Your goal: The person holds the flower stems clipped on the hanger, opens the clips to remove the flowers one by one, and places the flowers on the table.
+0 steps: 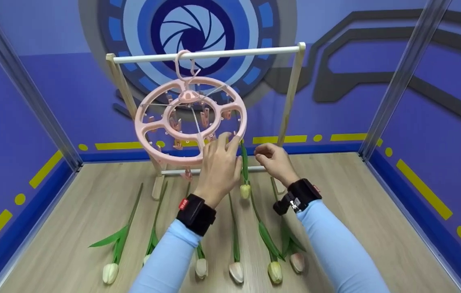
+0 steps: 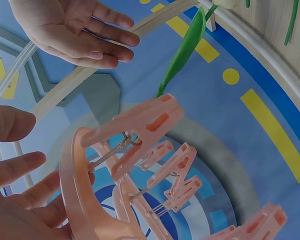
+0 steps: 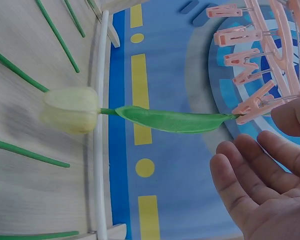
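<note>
Looking past the loose tulips (image 1: 236, 270) lying on the wooden floor (image 1: 377, 228), we see our left hand (image 1: 218, 167) resting against the rim of the pink clip hanger (image 1: 190, 120), fingers straight, pinching nothing. Our right hand (image 1: 273, 160) hovers just beside, loosely relaxed and empty. A pale tulip (image 1: 245, 190) hangs head-down by its stem from a peg (image 3: 255, 102) on the rim — clipped, we judge, so that step looks done. Next likely calls for another stem and a free peg. The hanger hooks on the white rail (image 1: 210, 55).

text: none readable | labels: none | wall (image 1: 336, 122): graphic shapes only
</note>
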The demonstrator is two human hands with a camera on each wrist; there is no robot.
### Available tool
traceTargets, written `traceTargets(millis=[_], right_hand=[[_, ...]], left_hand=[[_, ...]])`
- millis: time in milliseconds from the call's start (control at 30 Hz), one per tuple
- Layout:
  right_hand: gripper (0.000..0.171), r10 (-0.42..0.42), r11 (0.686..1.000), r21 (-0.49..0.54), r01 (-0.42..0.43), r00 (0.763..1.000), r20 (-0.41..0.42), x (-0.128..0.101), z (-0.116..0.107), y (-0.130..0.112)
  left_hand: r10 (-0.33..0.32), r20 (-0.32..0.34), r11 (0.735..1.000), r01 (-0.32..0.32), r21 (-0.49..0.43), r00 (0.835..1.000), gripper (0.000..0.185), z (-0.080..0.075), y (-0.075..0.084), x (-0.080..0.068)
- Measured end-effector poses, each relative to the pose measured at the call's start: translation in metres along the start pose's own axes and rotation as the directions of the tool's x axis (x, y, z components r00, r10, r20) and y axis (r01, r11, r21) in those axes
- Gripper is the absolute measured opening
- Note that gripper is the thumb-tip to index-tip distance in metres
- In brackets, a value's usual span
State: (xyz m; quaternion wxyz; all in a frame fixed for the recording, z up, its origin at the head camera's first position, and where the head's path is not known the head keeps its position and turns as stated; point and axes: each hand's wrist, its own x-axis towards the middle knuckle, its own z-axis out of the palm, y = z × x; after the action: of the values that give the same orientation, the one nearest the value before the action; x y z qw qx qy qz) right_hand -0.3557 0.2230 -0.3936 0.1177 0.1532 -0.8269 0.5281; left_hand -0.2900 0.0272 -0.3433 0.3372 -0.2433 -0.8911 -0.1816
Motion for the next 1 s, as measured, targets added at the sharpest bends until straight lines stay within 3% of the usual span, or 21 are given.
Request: traceTargets(millis=[300, 433, 667, 833, 1000], right_hand=[[0.024, -0.010, 1.000, -0.005, 0.010, 1.000, 0.018, 0.003, 0.009, -0.004], [0.028, 0.030, 0.999, 0.029, -0.031, 0.999, 0.045, 0.004, 0.014, -0.006], [0.038, 0.102, 0.973, 0.188, -0.131, 0.982, 0.157, 0.002, 0.025, -0.013], [0.040, 0.080, 0.955, 0.255, -0.149, 0.962, 0.260, -0.003, 0.029, -0.019], [0.037, 0.054, 0.943, 0.299, -0.148, 0.952, 0.301, -0.008, 0.030, -0.023]], left_hand=[[0.022, -0.045, 0.999, -0.021, 0.024, 0.999, 0.037, -0.011, -0.005, -0.016], [0.036, -0.079, 0.999, -0.034, 0.029, 0.996, 0.038, -0.020, -0.006, -0.023], [0.051, -0.146, 0.999, -0.050, 0.013, 0.988, 0.040, -0.038, -0.008, -0.035], [0.029, -0.155, 1.000, -0.029, 0.003, 0.988, 0.039, -0.049, -0.013, -0.042], [0.024, -0.193, 0.999, -0.029, -0.027, 0.981, 0.038, -0.055, -0.021, -0.046]])
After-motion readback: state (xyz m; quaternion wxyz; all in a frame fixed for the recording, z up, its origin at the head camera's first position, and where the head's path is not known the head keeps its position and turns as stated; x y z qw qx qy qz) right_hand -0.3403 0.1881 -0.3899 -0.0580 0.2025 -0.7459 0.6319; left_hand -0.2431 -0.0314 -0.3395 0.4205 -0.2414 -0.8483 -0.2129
